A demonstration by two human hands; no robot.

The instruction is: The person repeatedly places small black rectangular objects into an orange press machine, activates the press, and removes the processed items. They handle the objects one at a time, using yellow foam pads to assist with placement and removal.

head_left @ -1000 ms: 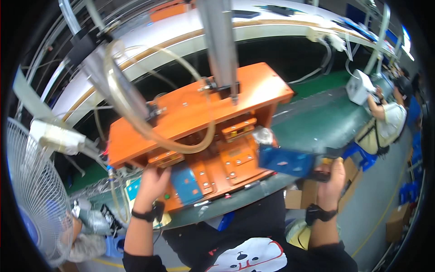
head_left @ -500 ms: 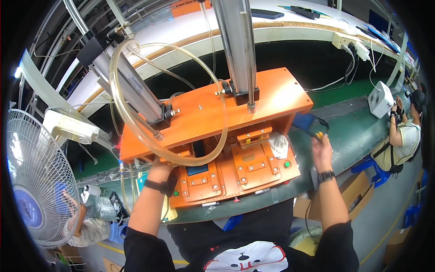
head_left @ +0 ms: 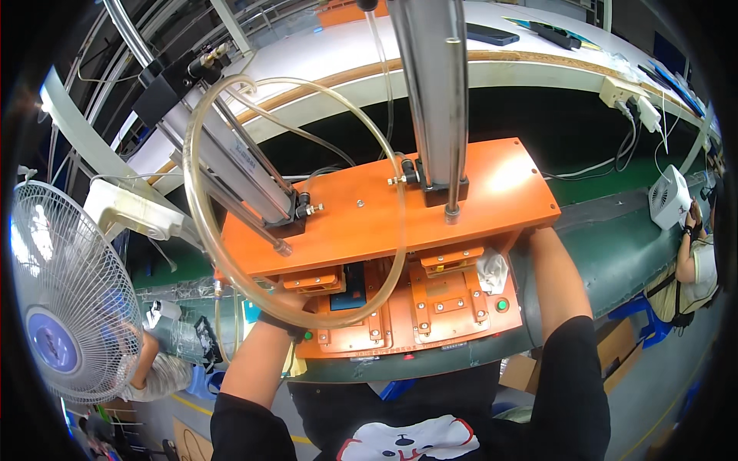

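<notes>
An orange press [head_left: 361, 209] with two upright cylinders stands before me. My left hand [head_left: 295, 302] reaches in under its left side, beside the left fixture [head_left: 355, 332]. The fingers are hidden by the press and a clear hose [head_left: 304, 315]. A dark flat panel [head_left: 350, 292] lies at that fixture, near the hand. My right forearm [head_left: 555, 280] passes along the press's right end, and my right hand is hidden behind it; what it holds does not show. The right fixture [head_left: 447, 306] has a crumpled white cloth [head_left: 493, 273] beside it.
A green button [head_left: 502, 305] sits at the press's front right. A large fan [head_left: 73, 307] stands at the left. Behind runs a white bench [head_left: 307, 104] with a power strip [head_left: 617, 91]. On the right, a person [head_left: 688, 261] sits near a small white fan [head_left: 668, 197].
My right hand has moved forward and behind the press's right end, out of sight, as has the dark flat thing near it. My left hand stays by the left fixture. The view has shifted slightly.
</notes>
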